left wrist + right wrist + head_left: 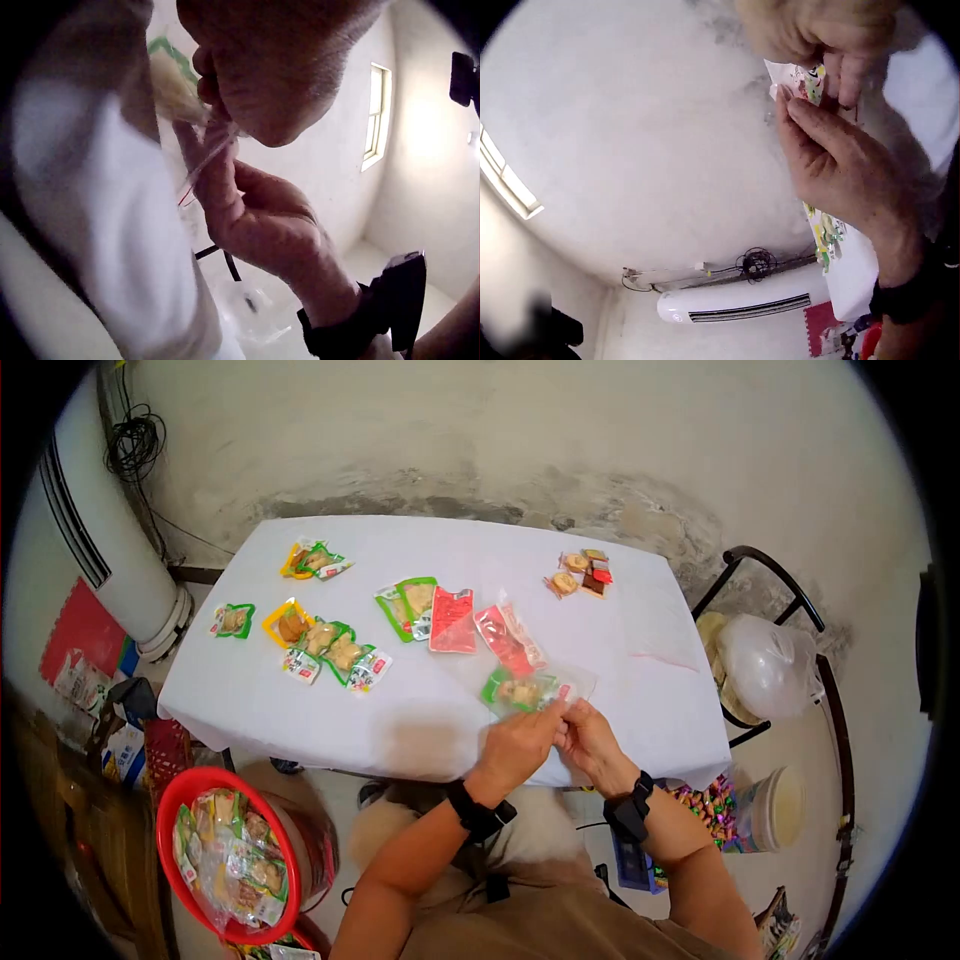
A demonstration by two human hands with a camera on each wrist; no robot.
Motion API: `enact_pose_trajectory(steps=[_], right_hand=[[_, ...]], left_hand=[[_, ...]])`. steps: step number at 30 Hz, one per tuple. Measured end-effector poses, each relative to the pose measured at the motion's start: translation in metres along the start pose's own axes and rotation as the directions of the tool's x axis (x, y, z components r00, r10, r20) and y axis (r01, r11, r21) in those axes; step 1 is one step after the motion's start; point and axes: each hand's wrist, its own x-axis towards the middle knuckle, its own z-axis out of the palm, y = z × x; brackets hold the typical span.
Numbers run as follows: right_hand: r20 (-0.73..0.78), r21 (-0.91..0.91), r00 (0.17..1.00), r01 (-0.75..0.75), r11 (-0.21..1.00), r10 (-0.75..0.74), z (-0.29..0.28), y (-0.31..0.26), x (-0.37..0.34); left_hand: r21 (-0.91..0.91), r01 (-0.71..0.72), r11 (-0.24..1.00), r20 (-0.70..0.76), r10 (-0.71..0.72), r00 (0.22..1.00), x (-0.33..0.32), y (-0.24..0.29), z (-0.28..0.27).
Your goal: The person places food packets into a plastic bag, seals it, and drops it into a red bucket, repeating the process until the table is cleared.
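Observation:
On the white-covered table, a clear plastic bag [578, 678] lies at the front edge, with a green-edged packet [518, 690] in or under it. The left hand [512, 752] and right hand [594, 744] meet at the bag's near edge, both pinching it. In the left wrist view the left hand [274, 64] is above the right hand [262, 225], clear film between them. The right wrist view has the right hand [825, 30] at the top and the left hand [847, 169] below, fingertips close together. A red packet [508, 638] and another red packet [452, 622] lie beyond.
Green and yellow packets [340, 650] lie on the table's left, small snacks [580, 573] at the back right. A red-rimmed tub [168, 840] of packets stands at the lower left. To the right are a black-framed chair [770, 560] with a plastic bag and a white bucket [775, 810].

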Motion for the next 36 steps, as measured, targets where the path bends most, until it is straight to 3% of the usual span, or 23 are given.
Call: enact_pose_trajectory(steps=[3,7,10,12,13,14,15,16,18,19,21,22,24,25,27,28,30,32,36], right_hand=[[0.039,-0.005,0.999,-0.011,1.0,0.012,-0.01,0.012,0.028],[-0.017,-0.058,1.0,0.0,0.998,-0.001,0.034,0.002,0.025],[-0.062,-0.173,0.993,-0.11,0.979,0.101,0.025,0.003,0.041],[0.122,-0.636,0.982,-0.034,0.771,0.144,0.012,-0.004,0.048],[0.123,-0.636,0.982,-0.035,0.771,0.145,0.004,-0.003,0.058],[0.285,-0.85,0.958,0.26,0.458,-0.014,-0.004,0.0,0.07],[0.483,-0.872,0.871,0.487,0.035,-0.092,0.001,-0.001,0.072],[0.484,-0.872,0.87,0.488,0.035,-0.091,0.003,-0.002,0.069],[0.497,-0.832,0.864,0.448,-0.328,-0.082,0.014,-0.008,0.054],[0.5,-0.83,0.862,0.451,-0.328,-0.081,0.017,-0.012,0.048],[0.568,-0.814,0.823,0.558,-0.162,-0.023,0.017,-0.026,0.033],[0.575,-0.809,0.818,0.565,-0.162,-0.017,0.022,-0.038,0.025],[0.463,-0.874,0.819,0.485,0.022,0.339,0.028,-0.064,0.009],[0.465,-0.872,0.816,0.489,0.019,0.345,0.023,-0.073,0.004],[0.707,-0.644,0.539,0.759,0.1,0.458,0.015,-0.087,-0.005],[0.709,-0.637,0.531,0.765,0.098,0.465,0.027,-0.098,-0.006],[0.459,-0.85,0.683,0.523,0.059,0.568,0.064,-0.13,-0.007],[0.509,-0.832,0.752,0.555,0.015,0.419,0.111,-0.132,0.012],[0.735,-0.589,0.627,0.779,-0.216,0.259,0.206,-0.081,0.088]], left_hand=[[-0.02,0.008,1.0,0.033,-0.008,0.999,0.001,0.005,-0.004],[0.022,-0.003,1.0,0.019,0.002,1.0,0.0,0.006,-0.005],[-0.007,0.005,1.0,0.026,-0.004,1.0,0.001,0.005,-0.006],[0.01,-0.011,1.0,0.017,0.011,1.0,0.001,0.004,-0.005],[0.011,-0.01,1.0,0.017,0.01,1.0,0.001,0.004,-0.006],[0.006,-0.005,1.0,0.013,0.005,1.0,0.001,0.005,-0.007],[0.002,0.0,1.0,0.008,0.0,1.0,0.002,0.005,-0.008],[0.003,0.0,1.0,0.007,0.0,1.0,0.003,0.005,-0.008],[-0.008,0.001,1.0,-0.041,-0.001,0.999,0.005,0.005,-0.01],[-0.005,0.002,1.0,-0.042,-0.002,0.999,0.005,0.003,-0.01],[-0.036,0.055,0.998,-0.068,-0.058,0.996,0.003,0.001,-0.008],[-0.029,0.059,0.998,-0.073,-0.061,0.995,0.002,0.0,-0.009],[-0.004,0.106,0.994,0.018,-0.106,0.994,-0.001,-0.002,-0.011],[-0.001,0.11,0.994,0.012,-0.11,0.994,-0.002,-0.003,-0.013],[0.012,0.181,0.983,0.101,-0.181,0.978,-0.004,-0.003,-0.017],[0.018,0.184,0.983,0.09,-0.185,0.979,-0.004,-0.003,-0.019],[0.115,0.232,0.966,0.221,-0.252,0.942,-0.007,0.0,-0.021],[0.118,0.226,0.967,0.22,-0.247,0.944,-0.011,0.002,-0.022],[0.109,0.166,0.98,0.213,-0.186,0.959,-0.022,-0.004,-0.003]])
